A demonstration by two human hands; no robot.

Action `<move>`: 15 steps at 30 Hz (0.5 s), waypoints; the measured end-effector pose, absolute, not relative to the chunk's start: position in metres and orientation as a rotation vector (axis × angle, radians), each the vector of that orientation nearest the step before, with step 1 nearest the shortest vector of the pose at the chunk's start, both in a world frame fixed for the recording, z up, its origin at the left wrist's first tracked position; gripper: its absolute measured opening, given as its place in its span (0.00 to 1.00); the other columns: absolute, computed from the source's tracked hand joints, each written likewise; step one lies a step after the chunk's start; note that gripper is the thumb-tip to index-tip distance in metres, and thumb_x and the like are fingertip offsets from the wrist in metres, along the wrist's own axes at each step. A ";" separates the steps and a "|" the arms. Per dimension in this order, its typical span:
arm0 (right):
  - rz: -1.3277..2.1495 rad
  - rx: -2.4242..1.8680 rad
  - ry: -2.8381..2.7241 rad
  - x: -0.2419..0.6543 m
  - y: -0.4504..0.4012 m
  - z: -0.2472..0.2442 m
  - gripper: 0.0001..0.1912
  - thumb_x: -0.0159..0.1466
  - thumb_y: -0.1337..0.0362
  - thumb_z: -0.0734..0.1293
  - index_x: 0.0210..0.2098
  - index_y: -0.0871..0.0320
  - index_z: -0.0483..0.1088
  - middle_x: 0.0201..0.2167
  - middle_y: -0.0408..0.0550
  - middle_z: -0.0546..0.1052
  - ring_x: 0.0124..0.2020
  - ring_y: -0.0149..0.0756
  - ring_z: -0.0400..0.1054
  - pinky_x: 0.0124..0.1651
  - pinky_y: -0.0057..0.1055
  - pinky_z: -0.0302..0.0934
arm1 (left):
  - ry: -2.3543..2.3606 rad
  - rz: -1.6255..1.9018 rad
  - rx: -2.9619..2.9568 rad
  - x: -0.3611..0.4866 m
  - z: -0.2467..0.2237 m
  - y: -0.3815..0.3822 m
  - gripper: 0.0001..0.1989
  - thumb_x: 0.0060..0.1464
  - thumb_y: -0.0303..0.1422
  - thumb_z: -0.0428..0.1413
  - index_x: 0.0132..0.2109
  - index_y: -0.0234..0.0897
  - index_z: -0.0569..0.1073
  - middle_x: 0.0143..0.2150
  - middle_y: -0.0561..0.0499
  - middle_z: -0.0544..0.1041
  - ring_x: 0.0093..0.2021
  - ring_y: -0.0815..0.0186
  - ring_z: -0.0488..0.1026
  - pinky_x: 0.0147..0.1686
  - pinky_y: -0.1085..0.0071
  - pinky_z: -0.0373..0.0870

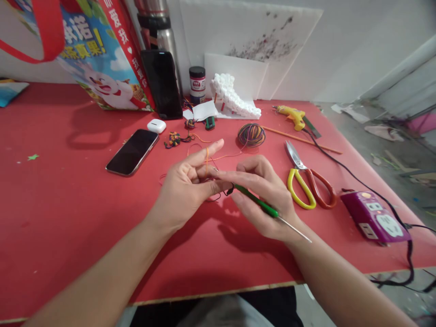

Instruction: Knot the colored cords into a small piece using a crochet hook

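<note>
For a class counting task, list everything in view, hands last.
Hook: 1, green, centre
Strands: several, mixed, centre
Yarn ball: 1, multicoloured, centre
Yarn bits: several, mixed, centre
Scissors: 1, yellow-red handles, right
Glue gun: 1, yellow, right
Stick: 1, orange, right
Socket block: 1, purple, right
Cables: several, black, right
Flat phone: 1, black, left
Upright phone: 1, black, left
Case: 1, white, left
Bag: 1, multicoloured, left
Flask: 1, silver, back
Jar: 1, dark lid, back
Model: 1, white, back
Boards: 2+, white, back
Table: 1, red, below
Left hand: 1, bare, centre
Right hand: 1, bare, centre
</note>
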State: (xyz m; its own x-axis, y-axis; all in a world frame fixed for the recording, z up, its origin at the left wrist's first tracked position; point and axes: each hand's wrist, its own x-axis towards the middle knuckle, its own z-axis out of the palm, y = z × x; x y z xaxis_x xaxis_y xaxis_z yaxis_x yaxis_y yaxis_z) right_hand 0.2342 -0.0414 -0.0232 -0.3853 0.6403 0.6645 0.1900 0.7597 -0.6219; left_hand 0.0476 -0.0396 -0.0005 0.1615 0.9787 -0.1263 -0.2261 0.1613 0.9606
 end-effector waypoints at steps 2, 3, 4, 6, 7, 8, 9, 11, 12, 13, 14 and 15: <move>0.496 -0.633 -1.989 0.234 -0.041 -0.026 0.20 0.69 0.74 0.65 0.58 0.58 0.77 0.43 0.51 0.68 0.42 0.37 0.68 0.42 0.37 0.70 | 1.000 1.096 1.000 0.048 0.001 -0.040 0.41 0.44 0.29 0.74 0.66 0.39 0.75 0.26 0.59 0.77 0.27 0.71 0.72 0.31 0.72 0.74; 0.479 -0.639 -2.003 0.233 -0.041 -0.027 0.20 0.69 0.75 0.64 0.57 0.58 0.76 0.44 0.51 0.68 0.42 0.37 0.68 0.42 0.37 0.70 | 1.000 1.090 1.005 0.048 0.001 -0.040 0.41 0.44 0.28 0.74 0.66 0.38 0.75 0.26 0.59 0.76 0.27 0.71 0.72 0.31 0.73 0.73; 0.470 -0.645 -2.012 0.233 -0.041 -0.028 0.20 0.69 0.76 0.63 0.57 0.58 0.76 0.45 0.51 0.67 0.42 0.37 0.68 0.42 0.36 0.70 | 0.997 1.083 1.007 0.048 0.002 -0.040 0.41 0.44 0.27 0.73 0.67 0.38 0.75 0.26 0.59 0.75 0.27 0.71 0.72 0.32 0.72 0.73; 0.470 -0.657 -2.015 0.233 -0.040 -0.029 0.19 0.69 0.76 0.63 0.55 0.57 0.75 0.44 0.51 0.67 0.42 0.36 0.68 0.42 0.37 0.69 | 0.977 1.065 1.005 0.047 0.002 -0.040 0.42 0.45 0.26 0.72 0.69 0.37 0.72 0.27 0.58 0.77 0.28 0.71 0.73 0.33 0.72 0.72; 0.473 -0.664 -2.011 0.233 -0.040 -0.029 0.19 0.69 0.76 0.62 0.54 0.56 0.75 0.44 0.50 0.67 0.42 0.36 0.68 0.42 0.37 0.69 | 0.961 1.057 0.997 0.047 0.002 -0.041 0.43 0.46 0.25 0.71 0.69 0.36 0.71 0.28 0.57 0.78 0.29 0.70 0.73 0.33 0.72 0.72; 0.478 -0.668 -2.006 0.233 -0.039 -0.029 0.18 0.70 0.76 0.62 0.53 0.55 0.75 0.43 0.50 0.67 0.42 0.36 0.68 0.42 0.37 0.69 | 0.942 1.050 0.983 0.046 0.003 -0.041 0.43 0.46 0.25 0.70 0.70 0.36 0.71 0.30 0.56 0.78 0.29 0.70 0.74 0.33 0.72 0.72; 0.481 -0.670 -2.000 0.234 -0.039 -0.029 0.17 0.70 0.76 0.62 0.52 0.54 0.75 0.42 0.49 0.67 0.41 0.36 0.67 0.41 0.36 0.69 | 0.921 1.045 0.963 0.045 0.003 -0.041 0.42 0.46 0.25 0.69 0.70 0.36 0.71 0.31 0.55 0.79 0.30 0.69 0.74 0.32 0.72 0.72; 0.491 -0.674 -1.990 0.234 -0.038 -0.028 0.16 0.70 0.76 0.62 0.50 0.54 0.75 0.42 0.48 0.67 0.40 0.35 0.68 0.40 0.36 0.69 | 0.894 1.046 0.913 0.044 0.004 -0.041 0.40 0.48 0.28 0.69 0.68 0.35 0.72 0.33 0.52 0.80 0.29 0.69 0.73 0.31 0.71 0.71; 0.497 -0.672 -1.988 0.235 -0.038 -0.028 0.16 0.70 0.76 0.62 0.49 0.54 0.75 0.42 0.49 0.68 0.40 0.35 0.68 0.40 0.36 0.69 | 0.892 1.052 0.895 0.044 0.004 -0.041 0.38 0.49 0.30 0.69 0.67 0.34 0.73 0.33 0.52 0.80 0.28 0.69 0.72 0.30 0.71 0.70; 0.504 -0.668 -1.987 0.235 -0.038 -0.028 0.16 0.70 0.77 0.62 0.49 0.54 0.75 0.42 0.49 0.68 0.40 0.35 0.68 0.41 0.36 0.69 | 0.898 1.058 0.888 0.044 0.004 -0.041 0.36 0.50 0.33 0.70 0.67 0.34 0.74 0.31 0.52 0.80 0.27 0.70 0.71 0.29 0.72 0.69; 0.509 -0.658 -1.985 0.235 -0.038 -0.028 0.16 0.69 0.77 0.62 0.49 0.55 0.75 0.42 0.49 0.68 0.41 0.35 0.69 0.41 0.36 0.69 | 0.904 1.064 0.891 0.044 0.003 -0.041 0.36 0.51 0.35 0.70 0.66 0.34 0.75 0.29 0.53 0.78 0.26 0.71 0.70 0.28 0.72 0.67; 0.513 -0.648 -1.980 0.235 -0.038 -0.028 0.16 0.69 0.77 0.62 0.49 0.55 0.75 0.43 0.49 0.69 0.41 0.35 0.69 0.42 0.36 0.69 | 0.911 1.064 0.900 0.045 0.003 -0.040 0.37 0.51 0.36 0.71 0.66 0.34 0.75 0.27 0.55 0.76 0.25 0.71 0.68 0.28 0.73 0.67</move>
State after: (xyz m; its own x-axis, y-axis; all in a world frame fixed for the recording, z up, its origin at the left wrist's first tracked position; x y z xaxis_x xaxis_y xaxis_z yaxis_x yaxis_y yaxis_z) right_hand 0.2348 -0.0375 -0.0277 -0.4028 0.6311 0.6629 0.2294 0.7707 -0.5944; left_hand 0.0446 -0.0404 0.0025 0.2260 0.9598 -0.1666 -0.3128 0.2335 0.9207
